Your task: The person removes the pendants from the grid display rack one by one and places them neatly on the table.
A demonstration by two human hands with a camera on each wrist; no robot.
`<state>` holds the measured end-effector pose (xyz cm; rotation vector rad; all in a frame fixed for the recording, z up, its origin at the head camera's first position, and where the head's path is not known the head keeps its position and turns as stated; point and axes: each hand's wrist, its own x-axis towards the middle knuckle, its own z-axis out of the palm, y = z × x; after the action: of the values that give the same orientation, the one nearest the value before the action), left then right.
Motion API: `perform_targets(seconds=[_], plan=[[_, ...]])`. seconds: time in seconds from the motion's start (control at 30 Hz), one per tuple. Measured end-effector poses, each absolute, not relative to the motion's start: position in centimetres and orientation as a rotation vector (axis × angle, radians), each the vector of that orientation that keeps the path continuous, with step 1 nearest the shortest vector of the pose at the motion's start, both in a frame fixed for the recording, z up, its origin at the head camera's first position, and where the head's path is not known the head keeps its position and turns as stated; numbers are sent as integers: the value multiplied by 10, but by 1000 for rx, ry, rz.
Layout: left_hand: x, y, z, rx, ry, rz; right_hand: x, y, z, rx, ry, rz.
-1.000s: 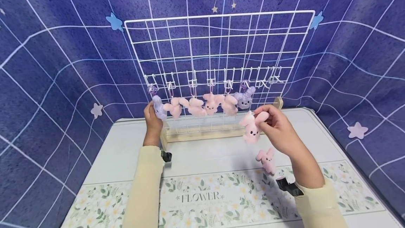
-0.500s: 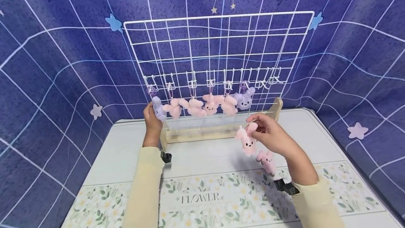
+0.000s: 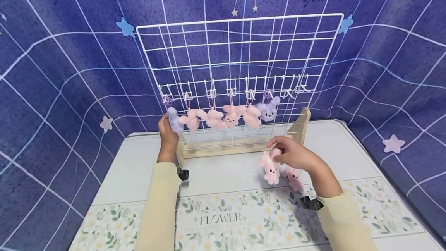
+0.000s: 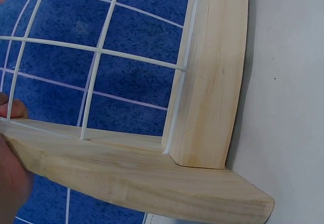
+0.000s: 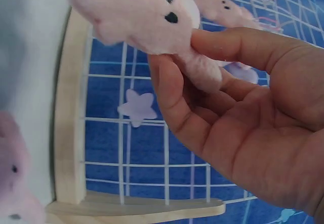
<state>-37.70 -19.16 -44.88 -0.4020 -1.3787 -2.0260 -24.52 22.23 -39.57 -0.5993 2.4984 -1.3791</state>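
Note:
My right hand pinches a pink bunny plush keychain by one ear, thumb and fingertips around it, low over the table. Its dark eyes show in the right wrist view, where my fingers grip the ear. A second pink bunny lies on the table just right of it, partly under my hand. My left hand holds the wooden end support of the white wire grid rack, behind a hanging purple bunny. Only bits of that hand show at the left wrist view's edge.
Several pink bunnies hang in a row on the rack's hooks, with a second purple bunny at the row's right end. Hooks without bunnies are farther right. A wooden base bar runs along the bottom. A floral mat strip crosses the table.
My right hand has lowered the pink bunny from near the rack's hanging row toward the table, slightly leftward and nearer to me. The left hand stays on the rack's support.

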Motion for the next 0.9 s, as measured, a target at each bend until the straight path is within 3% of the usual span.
perform_targets(seconds=[0.9], plan=[[-379,-191,-451,-374,-1364,-2017,-267,220,-444,-372,2471,-1022]])
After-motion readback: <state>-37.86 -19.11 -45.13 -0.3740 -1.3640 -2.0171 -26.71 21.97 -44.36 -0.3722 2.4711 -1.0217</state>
